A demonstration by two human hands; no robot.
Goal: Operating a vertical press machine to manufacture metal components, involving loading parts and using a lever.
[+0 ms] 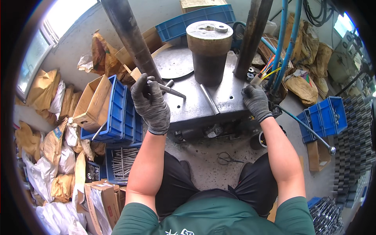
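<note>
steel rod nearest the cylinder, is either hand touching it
No, the steel rod lies on the metal table, clear of left hand and right hand.

A: What could you not see around the steel cylinder (208,58)?

B: It hid part of the blue crate (180,25) behind it. To its left, the gloved left hand (152,105) covered a stretch of the rod (175,93) in its grip.

A: And the right hand (256,103), to the cylinder's right?

B: The palm side was hidden, so I couldn't tell whether the curled fingers held anything.

A: What about the left column (131,39) and right column (253,37) flanking the cylinder?

B: The upper edge cut off both. Far to the cylinder's right, stacked metal pieces (352,145) blurred toward the dark rim of view.
</note>
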